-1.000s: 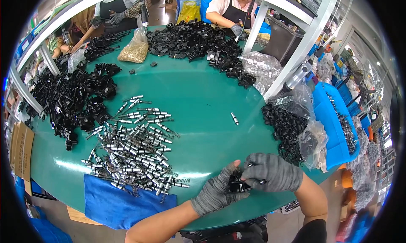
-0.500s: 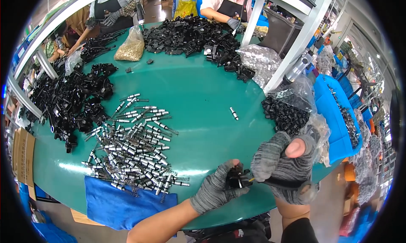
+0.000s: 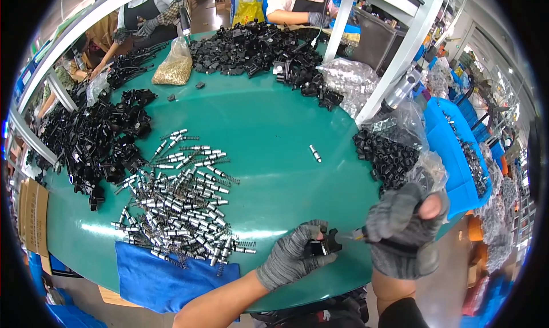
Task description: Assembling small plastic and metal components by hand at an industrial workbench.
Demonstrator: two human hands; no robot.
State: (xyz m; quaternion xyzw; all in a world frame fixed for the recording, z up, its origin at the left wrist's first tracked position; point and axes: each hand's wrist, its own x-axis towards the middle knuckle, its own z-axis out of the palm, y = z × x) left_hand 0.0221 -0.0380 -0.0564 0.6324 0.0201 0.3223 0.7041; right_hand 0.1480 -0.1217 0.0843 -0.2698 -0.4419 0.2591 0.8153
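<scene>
My left hand (image 3: 291, 258), in a grey knit glove with bare fingertips, is closed around a small black moulded part (image 3: 330, 243) with a notched end facing right. My right hand (image 3: 403, 231), gloved alike and blurred, grips a slim tool (image 3: 359, 234) whose narrow end points at the black part. A gap lies between the two; the tool's exact kind is too smeared to tell. To the left of my hands spreads a heap of silver pins with springs (image 3: 183, 208). One loose silver pin (image 3: 315, 153) lies apart, beyond my hands.
Black parts are heaped at left (image 3: 97, 139) and at the far side (image 3: 251, 48). Short black sleeves (image 3: 386, 156) and a blue bin (image 3: 454, 151) are at right. A bag of small brass-coloured pieces (image 3: 173, 68), a blue cloth (image 3: 171, 282) and a white frame post (image 3: 389, 65) stand around. Co-workers sit opposite.
My right hand has drawn back to the right with the tool, away from the black part. My left hand stays in place, holding the part.
</scene>
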